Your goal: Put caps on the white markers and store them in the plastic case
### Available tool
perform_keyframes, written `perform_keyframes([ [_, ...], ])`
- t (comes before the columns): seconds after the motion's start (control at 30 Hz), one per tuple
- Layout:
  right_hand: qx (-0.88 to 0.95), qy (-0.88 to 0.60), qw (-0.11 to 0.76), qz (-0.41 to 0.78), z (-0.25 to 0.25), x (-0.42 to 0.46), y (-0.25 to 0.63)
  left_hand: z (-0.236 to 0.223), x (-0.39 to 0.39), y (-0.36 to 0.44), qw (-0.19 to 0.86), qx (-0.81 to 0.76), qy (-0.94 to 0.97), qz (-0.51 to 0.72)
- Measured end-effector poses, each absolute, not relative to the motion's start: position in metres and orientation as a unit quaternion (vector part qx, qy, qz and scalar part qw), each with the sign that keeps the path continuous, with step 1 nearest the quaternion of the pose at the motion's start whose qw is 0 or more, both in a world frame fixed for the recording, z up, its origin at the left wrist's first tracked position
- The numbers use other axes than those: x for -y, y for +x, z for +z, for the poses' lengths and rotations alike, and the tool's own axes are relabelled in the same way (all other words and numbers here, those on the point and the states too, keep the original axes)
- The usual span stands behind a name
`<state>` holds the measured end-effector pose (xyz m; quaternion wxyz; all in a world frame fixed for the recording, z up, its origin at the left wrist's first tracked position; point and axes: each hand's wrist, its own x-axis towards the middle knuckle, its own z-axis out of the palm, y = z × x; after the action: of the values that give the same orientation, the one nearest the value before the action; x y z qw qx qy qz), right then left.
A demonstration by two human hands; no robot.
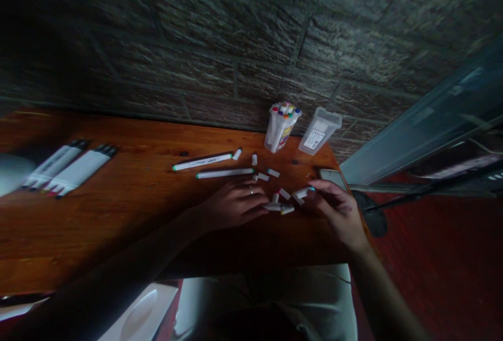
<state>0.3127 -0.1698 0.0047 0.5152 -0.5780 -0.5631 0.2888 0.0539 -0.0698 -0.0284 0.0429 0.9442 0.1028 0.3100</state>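
Note:
My left hand (239,202), with a ring on one finger, is closed around a white marker (274,206) whose end points right, low over the table. My right hand (338,210) pinches a white marker cap (304,193) with a light blue end between thumb and fingers. Between the hands lie several loose white caps, among them a red-ended cap (284,193) and a yellow-ended cap (287,209). Beyond my left hand rest two green-ended markers, the nearer marker (225,173) and the farther marker (202,162).
A clear case of markers (277,130) stands near the stone wall (212,79), beside a clear container (320,130) with a label. A phone (333,177) lies at the table's right edge. Several more white markers (80,168) lie in rows on the wooden table (149,210) at left.

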Motion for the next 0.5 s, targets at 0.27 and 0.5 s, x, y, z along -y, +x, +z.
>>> perform_keyframes([
  [0.27, 0.565, -0.564, 0.506, 0.326, 0.008, 0.173, 0.301, -0.027, 0.065, 0.054, 0.124, -0.149, 0.913, 0.359],
  [0.5, 0.650, -0.527, 0.463, 0.292, 0.025, 0.153, 0.279, -0.021, 0.066, 0.048, 0.186, -0.171, 0.903, 0.348],
])
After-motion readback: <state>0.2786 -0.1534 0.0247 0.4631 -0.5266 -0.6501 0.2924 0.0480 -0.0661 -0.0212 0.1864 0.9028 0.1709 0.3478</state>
